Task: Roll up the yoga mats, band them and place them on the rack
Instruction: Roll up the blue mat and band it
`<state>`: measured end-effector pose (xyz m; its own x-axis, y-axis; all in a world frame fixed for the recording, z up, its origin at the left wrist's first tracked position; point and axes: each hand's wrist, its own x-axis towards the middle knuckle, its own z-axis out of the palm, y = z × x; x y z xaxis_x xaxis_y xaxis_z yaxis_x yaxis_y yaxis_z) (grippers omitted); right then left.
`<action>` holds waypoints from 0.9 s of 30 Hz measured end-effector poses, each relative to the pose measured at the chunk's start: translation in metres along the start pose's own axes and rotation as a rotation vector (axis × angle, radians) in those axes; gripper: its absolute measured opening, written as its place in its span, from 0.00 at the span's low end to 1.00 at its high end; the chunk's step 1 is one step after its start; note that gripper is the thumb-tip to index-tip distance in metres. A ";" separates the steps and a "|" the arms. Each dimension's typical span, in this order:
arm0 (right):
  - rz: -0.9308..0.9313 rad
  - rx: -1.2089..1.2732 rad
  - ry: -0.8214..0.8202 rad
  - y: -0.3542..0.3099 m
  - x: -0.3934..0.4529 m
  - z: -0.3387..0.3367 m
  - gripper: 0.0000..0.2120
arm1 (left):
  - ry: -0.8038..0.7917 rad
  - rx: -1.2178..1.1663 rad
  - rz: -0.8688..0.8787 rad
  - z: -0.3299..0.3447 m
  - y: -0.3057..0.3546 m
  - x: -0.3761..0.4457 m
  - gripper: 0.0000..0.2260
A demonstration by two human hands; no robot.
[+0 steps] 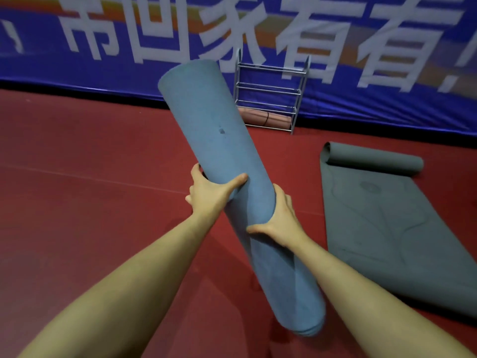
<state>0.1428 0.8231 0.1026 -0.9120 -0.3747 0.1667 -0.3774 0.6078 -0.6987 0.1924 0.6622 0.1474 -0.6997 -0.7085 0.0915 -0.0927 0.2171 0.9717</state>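
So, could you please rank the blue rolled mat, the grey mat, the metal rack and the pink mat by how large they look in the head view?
1. grey mat and blue rolled mat: similar; the blue one, held in both hands, is nearer, so unsure.
2. metal rack
3. pink mat, on the lowest shelf.

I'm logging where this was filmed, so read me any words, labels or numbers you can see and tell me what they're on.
"常回家看看": large white characters on the blue banner along the back wall; their tops are cut off by the frame edge, so this reading is likely, not certain.
A slanted stroke after them may be an exclamation mark.
Blue mat: no text.
Grey mat: faint round emblem and lines, no readable words.
Rack: no label visible.
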 end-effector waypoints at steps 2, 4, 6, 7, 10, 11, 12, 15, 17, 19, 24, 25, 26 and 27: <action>-0.001 0.067 -0.031 -0.004 0.004 -0.005 0.56 | 0.021 0.051 0.079 0.002 0.014 -0.002 0.46; 0.024 0.183 -0.035 -0.003 0.005 -0.004 0.57 | 0.020 0.108 0.138 0.005 0.025 -0.003 0.48; 0.035 0.308 -0.006 0.000 0.004 0.001 0.59 | 0.002 0.176 0.194 0.008 0.031 -0.005 0.50; 0.034 0.356 0.009 0.002 0.005 0.004 0.58 | -0.003 0.202 0.223 0.008 0.033 -0.006 0.50; 0.010 0.473 0.040 0.000 0.008 0.004 0.53 | -0.034 0.246 0.305 0.005 0.026 -0.012 0.46; -0.013 0.506 0.048 -0.002 0.011 0.002 0.53 | -0.050 0.275 0.321 0.004 0.018 -0.015 0.45; -0.023 0.519 0.043 -0.005 0.013 0.000 0.54 | -0.064 0.305 0.325 0.003 0.009 -0.019 0.46; -0.065 0.592 -0.008 -0.014 0.015 -0.008 0.50 | -0.069 0.282 0.283 0.004 -0.012 -0.026 0.50; -0.020 0.698 -0.001 -0.022 0.014 -0.017 0.38 | -0.081 0.234 0.241 0.003 -0.010 -0.025 0.48; 0.051 0.821 0.046 -0.030 0.016 -0.028 0.29 | -0.122 0.214 0.225 -0.002 -0.004 -0.023 0.42; 0.121 0.936 0.195 -0.057 0.032 -0.070 0.17 | -0.165 0.141 0.134 -0.004 0.029 -0.015 0.23; 0.112 0.923 0.224 -0.063 0.034 -0.081 0.16 | -0.143 0.137 0.121 -0.004 0.037 -0.013 0.21; 0.103 0.885 0.235 -0.068 0.035 -0.092 0.17 | -0.118 0.126 0.107 -0.004 0.043 -0.009 0.21; 0.104 0.843 0.231 -0.073 0.036 -0.101 0.19 | -0.095 0.106 0.096 -0.005 0.047 -0.006 0.21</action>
<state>0.1209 0.8359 0.2297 -0.9794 -0.1393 0.1464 -0.1297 -0.1223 -0.9840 0.1956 0.6730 0.1941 -0.7721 -0.6158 0.1569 -0.0927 0.3534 0.9308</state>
